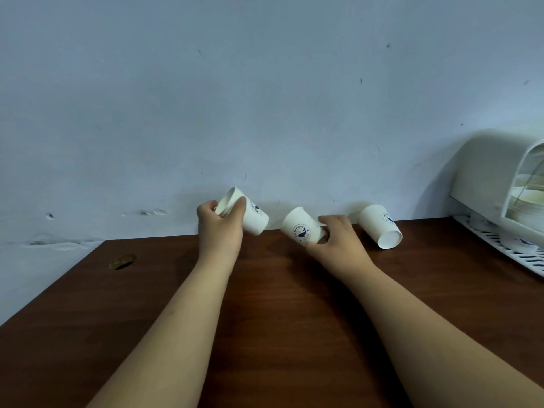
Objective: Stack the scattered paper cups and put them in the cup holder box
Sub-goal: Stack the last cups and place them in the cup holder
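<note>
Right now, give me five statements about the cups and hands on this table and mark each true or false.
1. The left hand holds a paper cup. True.
2. The right hand is empty. False: its fingers grip a second cup.
3. A third cup lies untouched to the right of the right hand. True.
4. The table is white. False: it is dark brown wood.
5. The cup holder box stands at the left edge. False: it is at the far right, against the wall.
</note>
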Demonstrator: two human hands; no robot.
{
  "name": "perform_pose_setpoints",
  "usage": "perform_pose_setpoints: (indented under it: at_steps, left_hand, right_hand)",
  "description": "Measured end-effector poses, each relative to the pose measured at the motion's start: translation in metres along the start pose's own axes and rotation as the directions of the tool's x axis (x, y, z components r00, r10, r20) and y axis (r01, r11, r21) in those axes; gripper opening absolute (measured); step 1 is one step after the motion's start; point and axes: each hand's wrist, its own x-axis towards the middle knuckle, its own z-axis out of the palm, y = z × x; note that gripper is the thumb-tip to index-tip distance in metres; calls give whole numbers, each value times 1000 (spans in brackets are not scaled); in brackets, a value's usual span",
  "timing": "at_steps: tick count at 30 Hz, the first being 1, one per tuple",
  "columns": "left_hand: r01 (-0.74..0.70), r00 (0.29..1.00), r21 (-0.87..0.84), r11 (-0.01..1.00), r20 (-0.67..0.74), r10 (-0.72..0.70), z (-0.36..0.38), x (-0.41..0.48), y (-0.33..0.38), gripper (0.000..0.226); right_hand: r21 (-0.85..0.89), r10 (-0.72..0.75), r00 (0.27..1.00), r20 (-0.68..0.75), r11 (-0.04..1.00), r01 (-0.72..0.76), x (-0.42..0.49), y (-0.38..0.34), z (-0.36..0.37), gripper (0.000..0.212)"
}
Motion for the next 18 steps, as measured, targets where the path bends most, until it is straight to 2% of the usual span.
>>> perform_pose_setpoints:
  at_steps: [2, 4, 8, 13, 16, 18]
  left_hand:
    - [-7, 1000, -22, 1000, -17, 7, 0, 2, 1, 60]
    - [-25, 999, 17, 1000, 34, 24, 0, 1, 3, 57]
    - [-15, 966, 1, 1000, 259, 14, 2, -8, 2, 45]
    - [25, 864, 58, 998, 500, -51, 11, -23, -3, 61]
    - [-9, 883, 64, 998, 469, -22, 14, -21, -9, 75]
    - [-31, 895, 58, 998, 447, 2, 16, -23, -5, 74]
  right_hand:
    - [39, -68, 997, 48, 997, 66, -3, -2, 0, 55]
    - [111, -101, 992, 73, 990, 93, -6, -5, 0, 48]
    - [208, -127, 985, 114, 973, 101, -8, -5, 2, 50]
    - [255, -132, 984, 116, 962, 99, -9, -4, 7, 52]
    - [257, -137, 984, 114, 961, 104, -9, -5, 4, 53]
    - [199, -122, 992, 34, 974, 113, -8, -10, -5, 46]
